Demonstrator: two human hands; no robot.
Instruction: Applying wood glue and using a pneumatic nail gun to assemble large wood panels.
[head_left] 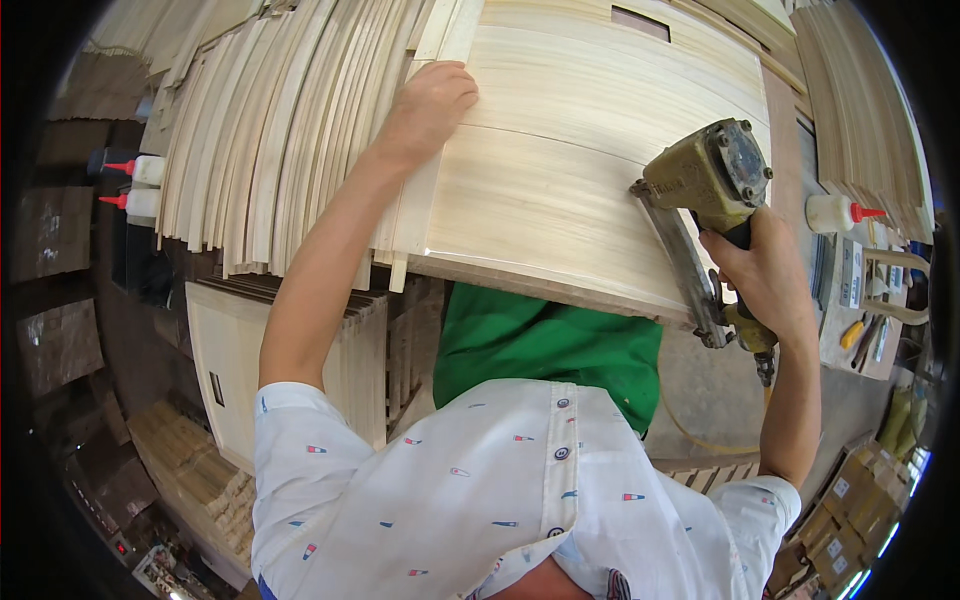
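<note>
A pale wooden panel lies flat before me, with a rectangular slot cut near its far edge. Along its left side runs a light wooden strip. My left hand is closed over this strip near its far part, fingertips curled at the seam with the panel. On the right, my right hand grips the handle of a worn brass-coloured nail gun. The gun is over the panel's right part, its magazine slanting toward the near edge. Whether its nose touches the wood I cannot tell.
Many thin wooden slats are stacked left of the panel; another stack stands far right. White glue bottles with red tips sit at left and right. Below left stand slotted panels. A hose trails beneath the gun.
</note>
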